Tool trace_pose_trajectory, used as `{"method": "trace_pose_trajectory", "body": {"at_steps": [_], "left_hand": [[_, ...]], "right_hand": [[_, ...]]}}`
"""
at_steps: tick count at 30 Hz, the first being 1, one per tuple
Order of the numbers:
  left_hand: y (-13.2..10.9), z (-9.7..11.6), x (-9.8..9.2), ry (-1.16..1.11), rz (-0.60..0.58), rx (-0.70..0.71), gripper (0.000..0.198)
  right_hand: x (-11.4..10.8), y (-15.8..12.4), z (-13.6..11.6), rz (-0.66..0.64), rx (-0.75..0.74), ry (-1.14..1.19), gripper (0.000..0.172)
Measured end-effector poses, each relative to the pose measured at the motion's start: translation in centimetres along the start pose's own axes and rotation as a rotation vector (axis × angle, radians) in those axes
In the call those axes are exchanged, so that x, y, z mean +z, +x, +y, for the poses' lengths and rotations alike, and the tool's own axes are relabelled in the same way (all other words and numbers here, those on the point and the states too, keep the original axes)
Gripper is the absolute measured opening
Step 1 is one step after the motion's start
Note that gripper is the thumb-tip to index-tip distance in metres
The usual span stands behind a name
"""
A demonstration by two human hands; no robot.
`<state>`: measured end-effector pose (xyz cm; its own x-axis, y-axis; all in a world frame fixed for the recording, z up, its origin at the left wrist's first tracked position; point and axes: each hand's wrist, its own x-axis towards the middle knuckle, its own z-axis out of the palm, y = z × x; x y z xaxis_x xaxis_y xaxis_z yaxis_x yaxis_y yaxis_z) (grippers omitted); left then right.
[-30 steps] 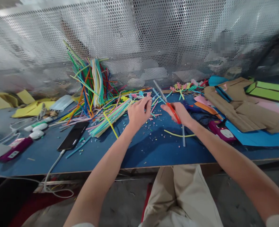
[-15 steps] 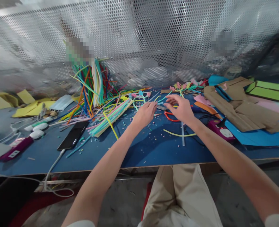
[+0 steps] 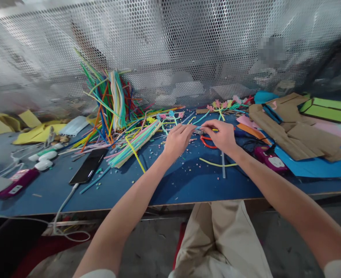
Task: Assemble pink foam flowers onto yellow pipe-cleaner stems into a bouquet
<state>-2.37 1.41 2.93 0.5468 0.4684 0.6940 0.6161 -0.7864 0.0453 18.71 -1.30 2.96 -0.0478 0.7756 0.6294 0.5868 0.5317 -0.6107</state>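
Between my hands, over the middle of the table, is a short light blue pipe cleaner (image 3: pixel 198 127). My left hand (image 3: pixel 178 139) pinches one end, its fingers pressed together. My right hand (image 3: pixel 221 135) closes thumb and forefinger on the other end. Just beneath, a red-handled cutting tool (image 3: pixel 207 143) lies partly hidden by my right hand. A yellow pipe cleaner (image 3: pixel 216 165) and a clear stick (image 3: pixel 223 170) rest below that hand. Small pipe-cleaner flowers in pink and blue (image 3: pixel 171 115) lie beyond my left hand.
Left of my hands lies a pastel pipe-cleaner bundle (image 3: pixel 137 144), with a tall bunch (image 3: pixel 117 100) behind it. A phone (image 3: pixel 88 166) is plugged in. Cardboard (image 3: pixel 300 131) and a purple power strip (image 3: pixel 270 158) sit at right. A perforated metal screen (image 3: pixel 188 50) closes off the back.
My right hand has come in toward the left, and its thumb and forefinger have closed on the blue pipe cleaner. My left hand keeps its pinch, almost in place.
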Motion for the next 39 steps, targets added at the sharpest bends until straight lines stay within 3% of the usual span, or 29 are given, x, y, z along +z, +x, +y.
{"method": "trace_pose_trajectory", "body": {"at_steps": [9,14,19,24,33,39], "left_hand": [[-0.2,-0.9,-0.5,0.031,0.093,-0.130,0.029],[-0.2,-0.9,-0.5,0.022,0.153,-0.128,0.026],[-0.2,-1.0,-0.3,-0.027,0.223,-0.076,0.020],[-0.2,-0.8,-0.5,-0.023,0.203,-0.081,0.018],[-0.1,-0.6,-0.7,0.037,0.173,-0.106,0.026],[-0.1,-1.4,-0.7,0.075,0.063,-0.104,0.028]], "right_hand": [[-0.9,0.4,0.6,0.043,-0.139,-0.058,0.028],[-0.6,0.4,0.8,0.013,-0.085,-0.101,0.027],[0.0,0.7,1.8,0.119,-0.275,-0.020,0.019],[0.2,0.9,2.0,0.108,-0.338,-0.015,0.015],[1.1,0.8,2.3,0.054,-0.123,0.084,0.019],[0.7,0.8,2.6,0.040,-0.242,-0.134,0.021]]}}
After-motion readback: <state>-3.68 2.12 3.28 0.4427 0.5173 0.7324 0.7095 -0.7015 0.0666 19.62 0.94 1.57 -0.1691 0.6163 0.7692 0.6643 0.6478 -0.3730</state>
